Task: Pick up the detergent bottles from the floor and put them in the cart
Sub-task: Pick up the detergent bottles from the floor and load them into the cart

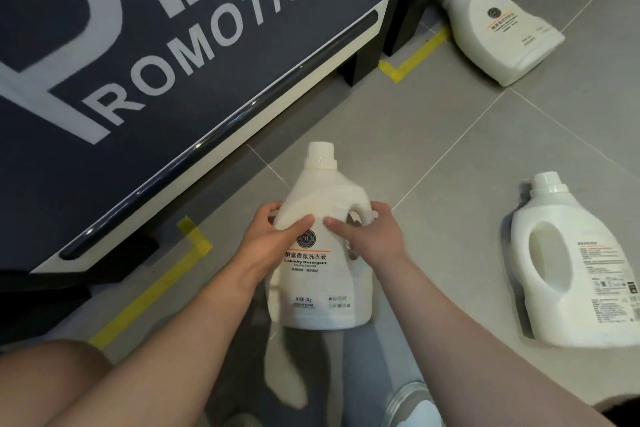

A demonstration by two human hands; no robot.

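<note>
A white detergent bottle [317, 274] with its label facing me is held in the middle of the view, cap pointing away. My left hand [268, 236] grips its left shoulder. My right hand [372, 236] holds it at the handle on the right. A second white bottle [575, 274] lies on its side on the grey floor at the right. A third bottle [502, 28] lies further off at the upper right, against the dark stand. No cart is in view.
A dark promotion display [156, 62] with white lettering fills the left and top. Yellow tape marks [194, 236] run along the tiled floor by its base. My knees and a shoe [412, 402] show at the bottom edge.
</note>
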